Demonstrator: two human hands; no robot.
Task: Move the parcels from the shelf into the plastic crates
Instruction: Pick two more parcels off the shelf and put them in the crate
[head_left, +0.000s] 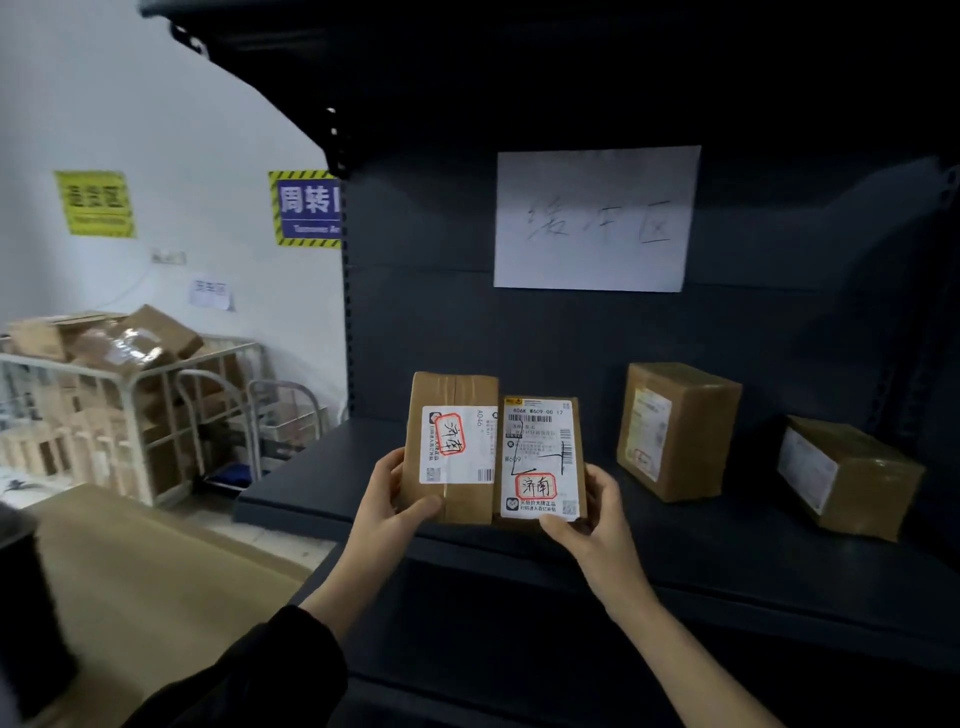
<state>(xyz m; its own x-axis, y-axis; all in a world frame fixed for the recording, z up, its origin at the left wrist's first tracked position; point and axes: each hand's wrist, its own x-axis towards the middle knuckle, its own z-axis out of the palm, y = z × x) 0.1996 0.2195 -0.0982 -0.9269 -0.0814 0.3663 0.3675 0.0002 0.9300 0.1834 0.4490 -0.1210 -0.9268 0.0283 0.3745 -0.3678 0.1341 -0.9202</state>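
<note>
Thumbs of left hand (387, 499) and right hand (597, 512) overlap parcels (452, 447); fingers behind.

Matt dark metal shelf (727, 551), brown cardboard parcels (675, 431) with glossy tape, paper labels (540, 457)

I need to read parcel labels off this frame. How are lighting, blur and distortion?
Head view: the left parcel in the left hand and the right parcel in the right hand are lit, labels fairly sharp. Head view: the standing parcel and rightmost parcel on the shelf sit in dim shadow, labels unreadable. Head view: the box cart is blurred; the wide lens bends the shelf edges.
</note>
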